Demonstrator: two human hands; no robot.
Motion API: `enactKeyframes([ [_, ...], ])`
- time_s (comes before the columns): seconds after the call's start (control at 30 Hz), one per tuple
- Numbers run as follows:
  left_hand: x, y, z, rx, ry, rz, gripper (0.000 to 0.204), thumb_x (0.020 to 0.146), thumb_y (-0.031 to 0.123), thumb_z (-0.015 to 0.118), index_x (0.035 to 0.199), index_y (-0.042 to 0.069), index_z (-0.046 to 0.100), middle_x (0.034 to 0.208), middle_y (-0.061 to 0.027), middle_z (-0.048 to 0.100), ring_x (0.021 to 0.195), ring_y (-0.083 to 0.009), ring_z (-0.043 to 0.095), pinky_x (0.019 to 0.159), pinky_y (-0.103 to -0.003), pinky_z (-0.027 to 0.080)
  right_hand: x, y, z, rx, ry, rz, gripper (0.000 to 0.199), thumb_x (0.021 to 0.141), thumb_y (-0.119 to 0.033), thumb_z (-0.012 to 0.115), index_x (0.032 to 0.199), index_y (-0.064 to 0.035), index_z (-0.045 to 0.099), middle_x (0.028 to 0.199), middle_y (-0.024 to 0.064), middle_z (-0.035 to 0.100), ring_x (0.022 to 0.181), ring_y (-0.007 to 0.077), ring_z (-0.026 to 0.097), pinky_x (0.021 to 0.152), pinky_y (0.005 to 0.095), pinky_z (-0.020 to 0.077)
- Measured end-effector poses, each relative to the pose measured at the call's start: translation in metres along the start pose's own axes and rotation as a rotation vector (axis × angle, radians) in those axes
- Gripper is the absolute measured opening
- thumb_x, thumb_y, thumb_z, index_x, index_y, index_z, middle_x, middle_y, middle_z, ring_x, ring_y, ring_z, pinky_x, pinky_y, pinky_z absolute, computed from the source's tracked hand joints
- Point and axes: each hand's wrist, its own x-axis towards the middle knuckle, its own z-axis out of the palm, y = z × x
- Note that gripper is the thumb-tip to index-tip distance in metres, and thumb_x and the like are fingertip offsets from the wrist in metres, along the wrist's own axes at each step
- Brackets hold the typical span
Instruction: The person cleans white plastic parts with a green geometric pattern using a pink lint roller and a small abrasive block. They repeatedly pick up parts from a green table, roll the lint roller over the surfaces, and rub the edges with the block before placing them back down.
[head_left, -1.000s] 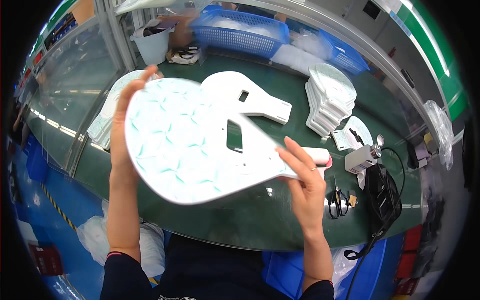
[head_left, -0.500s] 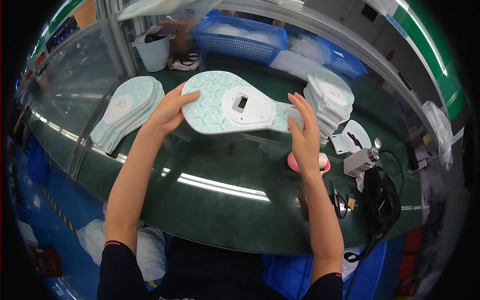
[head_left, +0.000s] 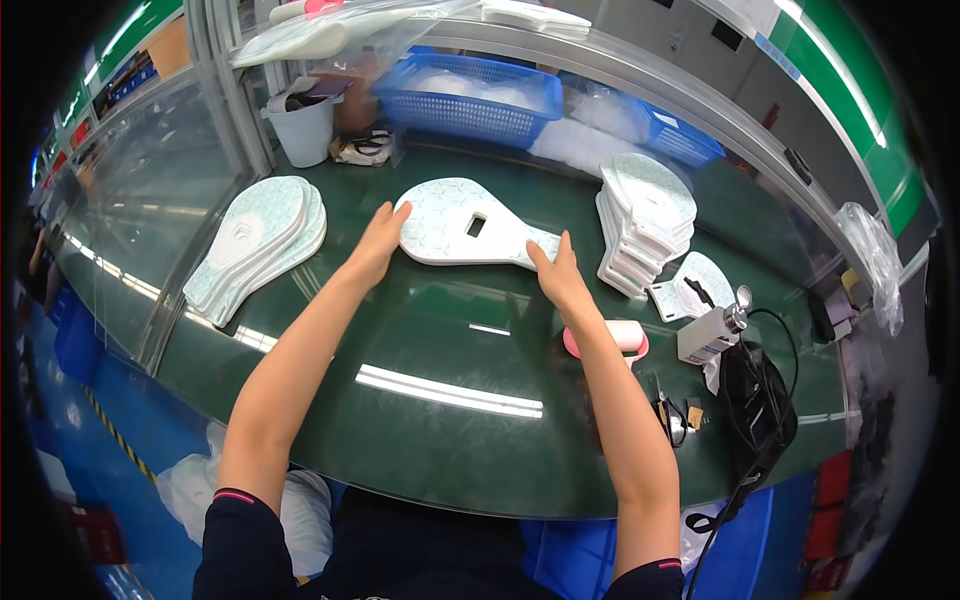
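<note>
A paddle-shaped white plastic panel (head_left: pixel 440 222) with a pale green patterned face and a rectangular hole lies low over the green tabletop, at or just above its surface. My left hand (head_left: pixel 378 246) holds the rim of its broad round end. At the narrow end on the right, my right hand (head_left: pixel 560 275) grips it between thumb and fingers. A stack of similar panels (head_left: pixel 645 225) rises to the right of my right hand. Several more panels (head_left: pixel 262 235) lie stacked at the left.
A pink roller-like tool (head_left: pixel 610 338), a white bottle with metal cap (head_left: pixel 710 333) and a black bag (head_left: pixel 757 395) stand right. A small patterned part (head_left: pixel 695 285) lies behind the bottle. Blue baskets (head_left: pixel 470 105) and a white bin (head_left: pixel 300 130) line the back.
Both hands have brought the panel down toward the tabletop, and it now lies flatter. My right hand has shifted left with the narrow end.
</note>
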Motion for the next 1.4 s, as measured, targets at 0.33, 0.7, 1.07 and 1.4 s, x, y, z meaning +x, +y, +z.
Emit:
enactKeyframes([
  [0.33,-0.022,0.019,-0.003,0.645,0.054,0.364,0.066,0.083,0.033,0.046,0.132,0.003,0.014,0.134,-0.0221,0.020,0.126,-0.0315,0.016,0.101,-0.038,0.015,-0.026,-0.010,-0.015,-0.119,0.098,-0.228,0.071,0.079,-0.034,0.053,0.132,-0.0044,0.016,0.132,0.0323,0.009,0.125,0.0396,0.012,0.100,0.0385,0.0175],
  [0.7,-0.043,0.025,-0.181,1.560,0.469,0.454,0.041,0.077,0.029,0.055,0.114,0.013,0.046,0.102,-0.0162,0.054,0.084,-0.0308,0.056,0.075,-0.036,0.044,-0.182,-0.074,-0.023,0.100,-0.528,-0.438,0.046,0.081,-0.019,0.054,0.123,-0.0101,0.039,0.131,0.0177,0.028,0.120,0.0305,0.032,0.094,0.0357,0.0310],
  [1.07,-0.060,0.036,-0.175,1.461,0.508,0.714,0.020,0.082,0.020,0.046,0.099,0.010,0.050,0.085,-0.0130,0.059,0.069,-0.0293,0.058,0.059,-0.038,0.045,-0.212,-0.066,-0.019,0.198,-0.605,-0.389,0.039,0.082,-0.016,0.052,0.119,-0.0099,0.044,0.128,0.0138,0.035,0.114,0.0270,0.040,0.089,0.0331,0.0367],
  [1.4,-0.153,0.129,-0.103,0.964,0.721,0.860,0.018,0.088,0.016,0.042,0.097,0.006,0.055,0.073,-0.0163,0.058,0.064,-0.0257,0.058,0.060,-0.030,0.044,-0.215,-0.059,0.005,0.531,-0.654,-0.307,0.048,0.081,-0.010,0.053,0.125,-0.0076,0.035,0.130,0.0130,0.031,0.116,0.0237,0.037,0.089,0.0337,0.0379],
])
